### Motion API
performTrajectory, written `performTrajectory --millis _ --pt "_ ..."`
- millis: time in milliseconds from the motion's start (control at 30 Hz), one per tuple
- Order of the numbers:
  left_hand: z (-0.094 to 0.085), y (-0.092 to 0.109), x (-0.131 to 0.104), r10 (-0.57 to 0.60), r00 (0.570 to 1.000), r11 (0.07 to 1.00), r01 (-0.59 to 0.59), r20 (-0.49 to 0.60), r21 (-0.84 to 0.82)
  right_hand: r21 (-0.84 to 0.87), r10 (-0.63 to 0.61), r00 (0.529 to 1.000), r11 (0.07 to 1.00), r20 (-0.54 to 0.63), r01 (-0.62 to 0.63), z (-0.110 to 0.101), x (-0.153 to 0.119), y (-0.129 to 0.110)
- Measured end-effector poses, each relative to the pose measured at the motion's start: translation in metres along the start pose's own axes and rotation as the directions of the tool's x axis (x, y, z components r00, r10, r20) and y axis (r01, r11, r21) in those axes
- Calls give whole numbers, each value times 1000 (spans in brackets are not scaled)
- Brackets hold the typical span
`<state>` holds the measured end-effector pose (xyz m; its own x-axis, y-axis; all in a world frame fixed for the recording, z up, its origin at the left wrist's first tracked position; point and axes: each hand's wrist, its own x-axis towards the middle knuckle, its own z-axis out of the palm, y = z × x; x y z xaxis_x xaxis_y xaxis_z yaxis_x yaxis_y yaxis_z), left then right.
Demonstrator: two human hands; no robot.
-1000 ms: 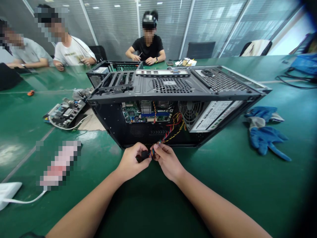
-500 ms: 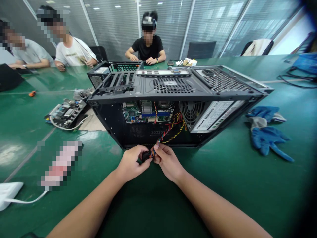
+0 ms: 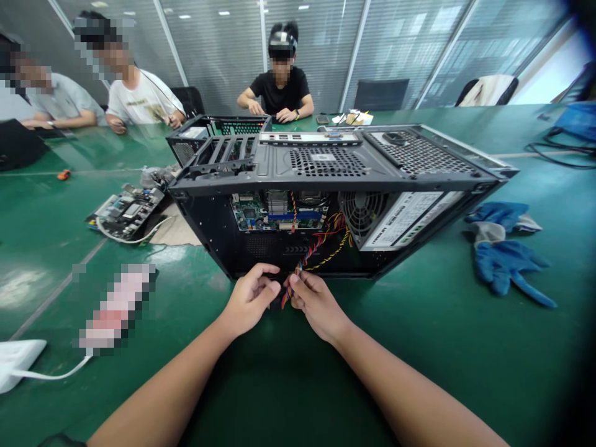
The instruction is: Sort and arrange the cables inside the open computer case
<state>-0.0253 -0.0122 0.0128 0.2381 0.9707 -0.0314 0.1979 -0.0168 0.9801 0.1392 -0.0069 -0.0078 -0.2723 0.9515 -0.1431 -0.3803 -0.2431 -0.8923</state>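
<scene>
A twisted bundle of coloured power cables (image 3: 308, 252) runs out from the power supply (image 3: 395, 217) to the front of the black computer case (image 3: 261, 180). My right hand (image 3: 319, 304) pinches this bundle near its end, just outside the case's lower edge. Beside it, my left hand (image 3: 251, 298) has its thumb and index finger apart and is clear of the cables. The dark connector at the bundle's end is mostly hidden between the hands. Inside the case, a motherboard (image 3: 279, 214) is mounted at the back, with a thin orange cable running down to it.
Blue gloves (image 3: 505, 254) lie on the green table at the right. Left of the case are a loose circuit-board assembly (image 3: 128, 211) on cardboard, a blurred-out flat object (image 3: 116, 307) and a white power strip (image 3: 21, 363). A second case (image 3: 186, 146) stands behind. Several people sit across the table.
My left hand has let go of the dark connector and opened its fingers. My right hand still pinches the cable bundle, whose end now hangs down. The view has shifted slightly.
</scene>
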Motion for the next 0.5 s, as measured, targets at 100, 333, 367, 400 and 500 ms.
performTrajectory --millis 100,333,367,400,500 --pt "3 1 5 -147 989 964 149 27 -222 1 -3 999 1000 37 3 -1 0 -1" --pt "6 1 12 -257 932 834 347 255 -429 9 -21 995 1000 100 20 -5 0 -3" --pt "6 1 12 -257 920 813 371 296 -449 12 -19 993 1000 116 18 -5 0 -3" --pt "6 0 11 -256 906 793 396 336 -463 9 -17 991 1000 130 16 -5 0 -3" --pt "5 -1 10 -260 852 752 474 454 -458 -25 -19 989 999 144 23 -5 -1 -4"
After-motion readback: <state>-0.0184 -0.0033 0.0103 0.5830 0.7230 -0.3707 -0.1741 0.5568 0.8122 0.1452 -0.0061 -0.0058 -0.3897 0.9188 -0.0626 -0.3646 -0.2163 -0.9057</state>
